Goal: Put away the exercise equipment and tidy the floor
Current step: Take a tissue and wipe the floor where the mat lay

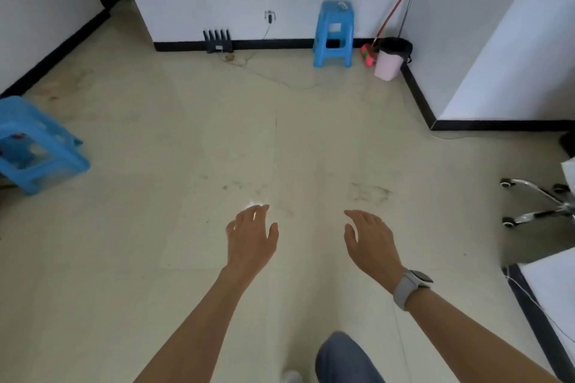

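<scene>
My left hand (252,238) and my right hand (370,242) reach forward side by side over the pale tiled floor (174,140), palms down, fingers apart, holding nothing. A grey watch sits on my right wrist. No exercise equipment shows in this view. A small bright white patch (253,204) lies on the floor just beyond my left fingertips; I cannot tell what it is. Dark scuff marks (370,193) smear the tiles ahead of my right hand.
A blue plastic stool (333,33) stands against the far wall, another blue stool (34,146) at the left edge. A pink bin (390,59) with a black liner, a red broom (368,54), a black router (217,40) and an office chair base (538,202) are around.
</scene>
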`<state>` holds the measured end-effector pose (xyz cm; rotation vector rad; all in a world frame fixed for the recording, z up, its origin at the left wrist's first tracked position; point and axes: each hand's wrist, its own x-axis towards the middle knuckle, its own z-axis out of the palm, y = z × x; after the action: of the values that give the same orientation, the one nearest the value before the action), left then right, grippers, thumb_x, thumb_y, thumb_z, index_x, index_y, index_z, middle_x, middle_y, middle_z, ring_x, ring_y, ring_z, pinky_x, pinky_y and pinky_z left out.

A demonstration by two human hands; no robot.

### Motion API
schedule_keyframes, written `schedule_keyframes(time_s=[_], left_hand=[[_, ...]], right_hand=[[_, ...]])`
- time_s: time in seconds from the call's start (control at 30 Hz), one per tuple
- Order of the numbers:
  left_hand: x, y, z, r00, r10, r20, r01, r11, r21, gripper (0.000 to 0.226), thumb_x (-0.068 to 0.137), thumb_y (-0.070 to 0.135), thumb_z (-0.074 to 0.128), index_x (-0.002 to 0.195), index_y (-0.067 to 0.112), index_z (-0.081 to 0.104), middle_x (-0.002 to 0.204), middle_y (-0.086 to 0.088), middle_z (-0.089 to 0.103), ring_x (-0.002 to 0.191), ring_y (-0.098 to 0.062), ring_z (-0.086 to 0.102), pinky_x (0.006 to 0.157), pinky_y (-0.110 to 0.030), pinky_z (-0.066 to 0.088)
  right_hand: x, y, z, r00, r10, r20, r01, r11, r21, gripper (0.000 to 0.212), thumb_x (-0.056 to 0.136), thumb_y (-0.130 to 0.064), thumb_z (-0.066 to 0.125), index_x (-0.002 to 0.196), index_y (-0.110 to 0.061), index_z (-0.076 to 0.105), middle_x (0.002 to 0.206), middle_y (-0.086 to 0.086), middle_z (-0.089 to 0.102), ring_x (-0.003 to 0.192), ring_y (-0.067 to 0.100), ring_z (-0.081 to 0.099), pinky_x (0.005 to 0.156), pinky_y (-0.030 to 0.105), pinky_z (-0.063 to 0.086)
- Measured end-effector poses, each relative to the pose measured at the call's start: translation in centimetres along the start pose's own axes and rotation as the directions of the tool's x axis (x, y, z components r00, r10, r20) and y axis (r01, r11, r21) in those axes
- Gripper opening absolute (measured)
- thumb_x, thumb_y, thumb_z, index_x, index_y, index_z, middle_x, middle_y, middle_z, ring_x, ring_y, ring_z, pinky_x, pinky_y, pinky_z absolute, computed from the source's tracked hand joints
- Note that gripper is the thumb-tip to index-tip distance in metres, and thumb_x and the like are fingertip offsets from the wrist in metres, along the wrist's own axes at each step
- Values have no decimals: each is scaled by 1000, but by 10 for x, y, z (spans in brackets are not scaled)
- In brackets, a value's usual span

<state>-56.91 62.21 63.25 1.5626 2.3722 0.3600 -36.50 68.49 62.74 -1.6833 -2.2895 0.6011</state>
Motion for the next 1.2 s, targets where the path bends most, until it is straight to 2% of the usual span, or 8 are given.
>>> schedule_keyframes(time_s=[0.1, 0.37, 0.53, 0.67, 0.8, 0.97, 1.1, 1.2], left_hand=[[91, 14, 15, 998, 37, 55, -37, 999, -5, 45, 94, 32, 42, 137, 18, 40, 142, 0, 44, 133, -20, 37, 109, -38, 30], [378, 74, 22, 990, 54, 130, -56, 998, 13, 44, 95, 32, 39, 138, 21, 38, 143, 2, 41, 133, -18, 35, 110, -36, 26], [547, 127, -19, 994, 109, 16, -108, 994, -11, 41, 95, 29, 42, 135, 21, 42, 139, 3, 47, 131, -17, 38, 109, -35, 23], [647, 125, -16, 997, 41, 60, -40, 999, -28, 41, 95, 30, 42, 135, 22, 42, 139, 4, 46, 131, -16, 38, 109, -34, 23], [774, 112, 0, 992, -36, 119, 40, 999, -35, 43, 96, 31, 41, 137, 20, 40, 142, 0, 43, 132, -20, 38, 108, -36, 27], [966, 119, -16, 994, -32, 102, 38, 998, -57, 43, 95, 30, 42, 136, 19, 41, 142, -2, 44, 131, -22, 39, 106, -37, 29], [1121, 147, -49, 998, 5, 62, -2, 999, -43, 43, 94, 29, 45, 135, 16, 43, 141, -5, 45, 130, -26, 40, 105, -40, 30], [1213, 177, -59, 996, 68, 64, -64, 997, -52, 44, 93, 28, 46, 135, 15, 44, 139, -6, 47, 129, -27, 41, 105, -41, 30]], right_hand=[[85, 14, 2, 998, 63, 14, -63, 998, 21, 35, 92, -17, 46, 126, -11, 53, 128, 11, 57, 122, 29, 49, 102, 40, 39], [367, 48, -7, 993, 111, 47, -112, 993, 23, 36, 93, -19, 43, 128, -14, 50, 130, 7, 56, 121, 29, 49, 99, 37, 37], [541, 41, -48, 997, 60, 44, -60, 998, -1, 37, 94, -20, 41, 130, -15, 48, 132, 5, 56, 123, 25, 48, 102, 35, 34], [661, 36, -49, 998, 17, 56, -16, 1000, -12, 38, 94, -24, 38, 129, -15, 50, 130, 4, 58, 121, 24, 51, 101, 34, 36], [791, 42, -29, 990, -18, 138, 30, 996, -84, 38, 95, -24, 39, 132, -18, 46, 133, 2, 55, 122, 23, 50, 102, 33, 35], [977, 22, -31, 983, 41, 180, -22, 994, -104, 39, 96, -25, 35, 135, -19, 41, 138, 2, 50, 125, 23, 46, 103, 34, 34], [1111, 8, -59, 993, 11, 119, -1, 996, -84, 39, 95, -22, 38, 133, -16, 45, 134, 5, 53, 122, 26, 48, 102, 36, 35], [1190, 18, -76, 997, 62, 44, -60, 997, -43, 42, 90, -24, 36, 127, -12, 52, 127, 9, 59, 117, 29, 53, 99, 38, 38]])
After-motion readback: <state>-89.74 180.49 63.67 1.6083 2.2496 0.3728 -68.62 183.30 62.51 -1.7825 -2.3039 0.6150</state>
